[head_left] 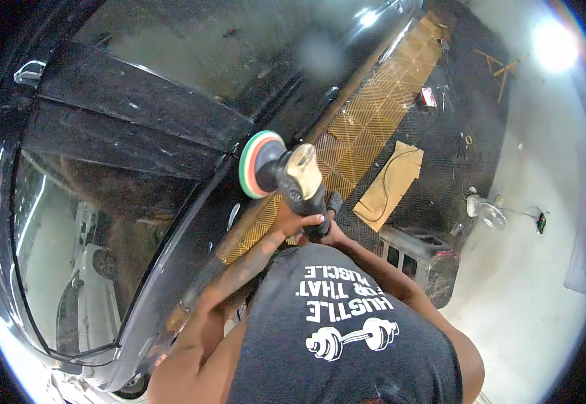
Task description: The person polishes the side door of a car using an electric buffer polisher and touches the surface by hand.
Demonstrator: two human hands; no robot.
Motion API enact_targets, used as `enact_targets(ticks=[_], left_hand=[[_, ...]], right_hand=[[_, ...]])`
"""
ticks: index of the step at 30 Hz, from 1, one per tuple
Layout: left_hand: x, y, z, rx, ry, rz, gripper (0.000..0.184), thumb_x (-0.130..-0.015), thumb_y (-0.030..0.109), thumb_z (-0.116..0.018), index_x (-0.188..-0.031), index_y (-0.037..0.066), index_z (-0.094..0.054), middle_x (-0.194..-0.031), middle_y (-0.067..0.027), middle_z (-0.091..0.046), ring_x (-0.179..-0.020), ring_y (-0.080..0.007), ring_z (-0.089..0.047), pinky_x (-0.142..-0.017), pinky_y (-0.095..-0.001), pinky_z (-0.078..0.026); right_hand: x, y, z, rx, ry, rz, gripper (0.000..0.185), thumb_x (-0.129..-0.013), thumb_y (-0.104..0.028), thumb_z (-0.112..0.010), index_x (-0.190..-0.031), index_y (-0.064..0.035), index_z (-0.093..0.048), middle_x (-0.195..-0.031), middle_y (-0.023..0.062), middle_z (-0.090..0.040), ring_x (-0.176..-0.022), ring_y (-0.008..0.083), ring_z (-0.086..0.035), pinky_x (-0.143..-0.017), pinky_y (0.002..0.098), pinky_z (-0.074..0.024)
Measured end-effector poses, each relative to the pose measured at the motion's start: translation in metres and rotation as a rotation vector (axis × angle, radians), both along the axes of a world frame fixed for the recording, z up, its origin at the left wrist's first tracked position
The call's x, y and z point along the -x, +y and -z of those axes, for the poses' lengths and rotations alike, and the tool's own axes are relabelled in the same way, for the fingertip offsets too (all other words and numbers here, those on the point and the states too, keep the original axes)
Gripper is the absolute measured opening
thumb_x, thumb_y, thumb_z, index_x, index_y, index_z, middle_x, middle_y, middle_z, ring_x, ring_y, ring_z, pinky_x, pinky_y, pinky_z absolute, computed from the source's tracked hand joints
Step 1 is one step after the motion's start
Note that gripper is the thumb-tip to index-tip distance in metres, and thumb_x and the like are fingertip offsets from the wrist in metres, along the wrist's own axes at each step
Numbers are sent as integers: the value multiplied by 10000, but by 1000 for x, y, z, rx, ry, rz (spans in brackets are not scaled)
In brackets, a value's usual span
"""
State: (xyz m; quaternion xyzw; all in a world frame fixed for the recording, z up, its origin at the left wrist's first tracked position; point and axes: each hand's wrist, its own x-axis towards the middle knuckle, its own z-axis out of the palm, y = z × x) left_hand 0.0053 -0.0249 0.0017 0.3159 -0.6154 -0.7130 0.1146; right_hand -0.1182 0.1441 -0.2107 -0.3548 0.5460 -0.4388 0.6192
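Observation:
I hold a polisher [298,176] with both hands, its handle [316,219] pointing back toward my body. My left hand [290,222] is closed around the handle, with the thumb lying across the top. From the other side my right hand [334,235] grips the handle near its rear end; its fingers are partly hidden. A round pad with green, white and orange layers [255,165] is fitted on the polisher. It faces the side of the glossy black car [225,176]; I cannot tell whether the two touch.
A flat cardboard piece [390,185] with a dark cord on it lies on the black floor. Nearby stand a worn dark box-like stool [422,259] and a fan [489,214]. A yellowish patterned strip [367,111] runs along the car. A bright lamp [554,46] shines at upper right.

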Motion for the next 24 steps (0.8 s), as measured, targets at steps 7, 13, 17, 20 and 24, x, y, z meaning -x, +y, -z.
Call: enact_targets(ticks=[7, 13, 17, 20, 24], left_hand=[[1, 1, -1, -7, -134, 24, 882, -603, 301, -907, -1326, 9, -494, -1324, -137, -564, -1206, -251, -553, -1030, -371, -431], [-15, 22, 6, 36, -29, -78, 841, -598, 281, -920, -1276, -17, -521, -1248, -145, -602, -1171, -257, -571, -1028, -380, -433], [-9, 20, 22, 79, -158, -30, 842, -592, 308, -919, -1272, -4, -533, -1249, -138, -612, -1158, -263, -584, -1031, -380, -433], [-6, 20, 26, 115, -241, 40, 876, -585, 344, -912, -1293, 12, -518, -1276, -134, -600, -1174, -259, -577, -1026, -374, -436], [-15, 25, 109, 7, -149, -5, 912, -577, 343, -909, -1316, 9, -491, -1289, -140, -591, -1194, -259, -562, -1035, -378, -428]], right_hand=[[-13, -6, -39, 8, -12, 55, 447, -633, -85, -794, -1050, -42, -637, -1007, 64, -688, -940, 174, -656, -840, 330, -508], [-19, -1, -48, 72, -21, 33, 518, -628, -120, -834, -1094, -59, -615, -988, 45, -666, -902, 161, -637, -785, 329, -516], [-28, 5, -33, 65, 45, 80, 524, -625, -148, -873, -1075, -67, -618, -967, 32, -657, -881, 140, -618, -761, 318, -509], [-35, 7, -23, 122, -148, 154, 522, -616, -148, -884, -1055, -75, -611, -922, 16, -640, -838, 133, -602, -738, 316, -503], [-39, 6, -24, 56, -68, 134, 501, -604, -135, -889, -1013, -81, -605, -890, 3, -621, -810, 132, -588, -719, 315, -494]])
